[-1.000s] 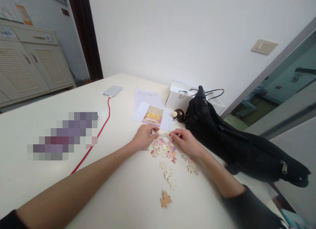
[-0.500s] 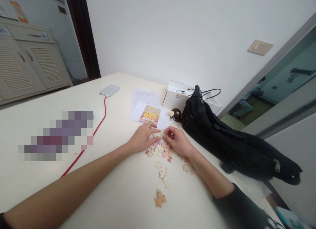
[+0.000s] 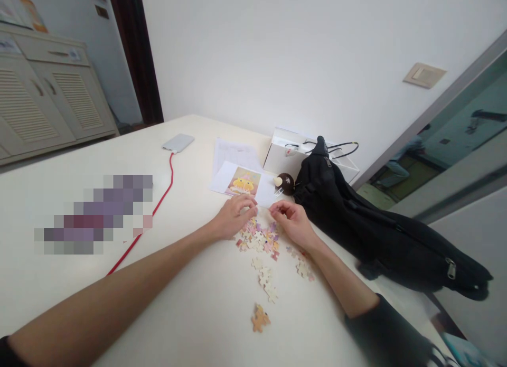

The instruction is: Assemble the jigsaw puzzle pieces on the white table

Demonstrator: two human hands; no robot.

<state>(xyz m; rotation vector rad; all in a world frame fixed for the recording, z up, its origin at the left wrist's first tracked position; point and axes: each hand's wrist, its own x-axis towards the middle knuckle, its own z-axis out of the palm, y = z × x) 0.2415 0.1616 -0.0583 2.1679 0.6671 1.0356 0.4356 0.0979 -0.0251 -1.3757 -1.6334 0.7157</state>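
Note:
A loose heap of jigsaw puzzle pieces [image 3: 259,241], some pale and some pink, purple or yellow, lies on the table below my hands. At its upper left is my left hand [image 3: 234,217], its fingers curled and thumb close to the index finger; anything between them is too small to make out. My right hand [image 3: 295,225] pinches a puzzle piece at the heap's upper right, mostly hidden by the fingertips. Nearer me are a strip of pale pieces [image 3: 265,278] and a small orange cluster of joined pieces [image 3: 260,318]. Other pieces [image 3: 303,269] lie beside my right wrist.
Behind my hands, a picture card [image 3: 243,182] with a yellow figure lies on white papers [image 3: 233,154]. A black bag [image 3: 356,219] and white box [image 3: 273,153] stand right, near a brown round object [image 3: 285,182]. Left are a power bank [image 3: 179,142] and red cable [image 3: 162,200].
My hands have moved apart, off the upper part of the heap. The left fingers, stretched out before, are now curled in. The view has shifted slightly.

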